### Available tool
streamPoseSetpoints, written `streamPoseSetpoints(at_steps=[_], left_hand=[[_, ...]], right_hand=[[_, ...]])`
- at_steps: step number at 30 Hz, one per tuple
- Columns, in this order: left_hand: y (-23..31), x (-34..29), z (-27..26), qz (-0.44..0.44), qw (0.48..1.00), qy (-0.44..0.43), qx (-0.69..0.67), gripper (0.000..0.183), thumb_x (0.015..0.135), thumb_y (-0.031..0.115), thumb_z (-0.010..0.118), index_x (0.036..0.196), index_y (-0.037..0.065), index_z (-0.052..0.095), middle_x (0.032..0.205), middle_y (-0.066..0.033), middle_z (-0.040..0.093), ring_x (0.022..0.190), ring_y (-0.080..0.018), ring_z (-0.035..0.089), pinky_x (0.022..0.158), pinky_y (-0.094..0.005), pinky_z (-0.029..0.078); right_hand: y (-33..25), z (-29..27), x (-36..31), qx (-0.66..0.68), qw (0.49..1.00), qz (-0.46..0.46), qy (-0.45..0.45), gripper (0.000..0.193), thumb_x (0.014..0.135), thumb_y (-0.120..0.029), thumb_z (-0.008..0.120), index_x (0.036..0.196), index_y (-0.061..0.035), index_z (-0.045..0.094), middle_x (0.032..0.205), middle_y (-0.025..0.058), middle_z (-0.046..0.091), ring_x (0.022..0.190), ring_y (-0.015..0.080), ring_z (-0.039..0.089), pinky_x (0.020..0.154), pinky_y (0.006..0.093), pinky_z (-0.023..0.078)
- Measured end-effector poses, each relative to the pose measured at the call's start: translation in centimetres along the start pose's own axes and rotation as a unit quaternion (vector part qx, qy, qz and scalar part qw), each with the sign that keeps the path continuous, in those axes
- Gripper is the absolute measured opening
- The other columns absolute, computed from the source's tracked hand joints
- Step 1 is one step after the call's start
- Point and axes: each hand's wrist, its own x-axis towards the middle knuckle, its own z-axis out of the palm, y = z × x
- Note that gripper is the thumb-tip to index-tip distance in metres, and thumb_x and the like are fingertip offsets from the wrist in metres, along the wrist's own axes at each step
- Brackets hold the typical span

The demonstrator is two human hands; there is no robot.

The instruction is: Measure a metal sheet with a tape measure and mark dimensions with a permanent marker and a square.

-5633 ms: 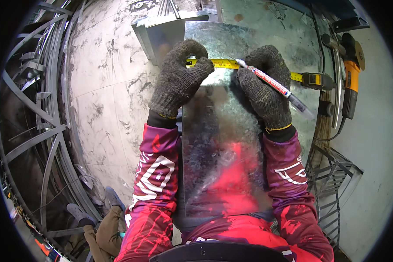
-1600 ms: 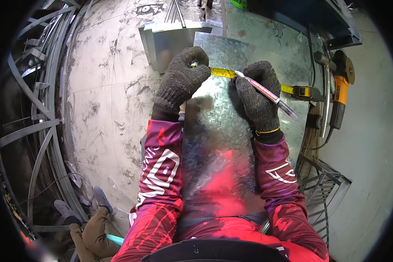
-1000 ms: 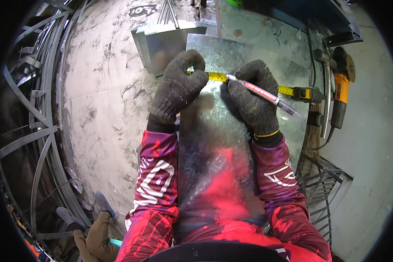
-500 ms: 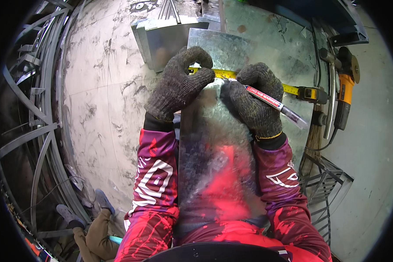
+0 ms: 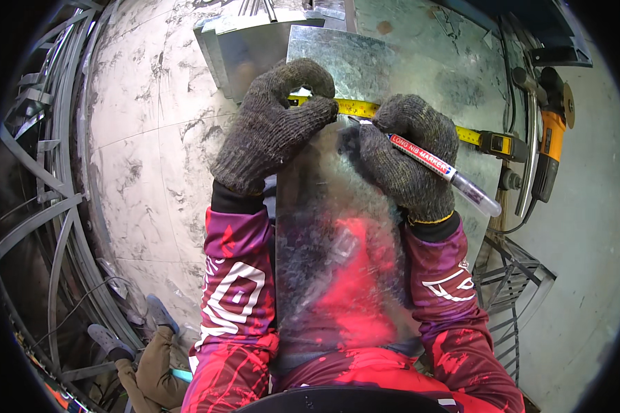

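Observation:
A shiny galvanized metal sheet (image 5: 337, 62) lies lengthwise before me, with a yellow tape measure (image 5: 357, 108) drawn across it. My left hand (image 5: 274, 124), in a dark knit glove, pinches the blade near its end at the sheet's left edge. In a matching glove, my right hand (image 5: 415, 155) grips a marker (image 5: 430, 162), its nib pointing left at the sheet just below the blade. The blade passes under the right hand to the black-and-yellow tape case (image 5: 501, 145), which rests to the right.
Folded metal pieces (image 5: 255, 51) stand beyond my left hand. An orange angle grinder (image 5: 551, 138) and a hammer (image 5: 529, 93) lie at right. Bent metal strips (image 5: 69, 144) pile up along the left. Another person's legs (image 5: 157, 365) show at lower left; a metal frame (image 5: 513, 289) stands lower right.
The view has shifted slightly, so the sheet and far pieces sit higher in the picture. Both hands keep their holds on the tape and the marker, the nib still near the blade.

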Motion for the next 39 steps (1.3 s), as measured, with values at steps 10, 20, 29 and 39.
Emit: streamPoseSetpoints(at_steps=[10,20,29,39], left_hand=[[0.6,0.0,0.0,-0.032,0.999,-0.016,-0.006,0.013,0.086,0.007,0.071,0.094,0.003,0.063,0.097,-0.0031,0.062,0.095,-0.0114,0.062,0.085,-0.0300,0.054],[0.5,0.0,0.1,-0.044,0.997,-0.025,-0.052,0.014,0.086,0.007,0.072,0.094,0.003,0.062,0.100,-0.0038,0.061,0.095,-0.0123,0.062,0.086,-0.0303,0.053],[0.1,0.0,0.2,-0.001,1.000,-0.002,-0.013,0.015,0.086,0.012,0.076,0.095,0.005,0.067,0.096,-0.0038,0.066,0.094,-0.0130,0.064,0.084,-0.0333,0.055],[0.0,0.0,0.2,0.002,1.000,-0.001,-0.016,0.015,0.087,0.012,0.075,0.096,0.003,0.066,0.096,-0.0035,0.064,0.092,-0.0120,0.064,0.079,-0.0304,0.056]], right_hand=[[2.5,0.1,-0.7,-0.080,0.987,-0.136,-0.009,0.027,0.073,-0.011,0.084,0.092,-0.0098,0.065,0.083,0.0086,0.064,0.069,0.0266,0.065,0.058,0.0369,0.052],[1.2,0.1,-0.2,-0.181,0.959,-0.220,0.002,0.025,0.075,-0.011,0.083,0.094,-0.0109,0.066,0.084,0.0096,0.065,0.070,0.0276,0.065,0.060,0.0378,0.053],[1.3,-0.4,-0.3,-0.014,0.999,-0.016,-0.026,0.024,0.076,-0.014,0.082,0.085,-0.0024,0.064,0.077,0.0112,0.063,0.066,0.0248,0.064,0.061,0.0352,0.052],[1.2,0.2,-0.7,-0.119,0.986,-0.116,0.002,0.027,0.073,-0.012,0.085,0.086,-0.0026,0.063,0.081,0.0106,0.064,0.068,0.0268,0.065,0.061,0.0357,0.053]])
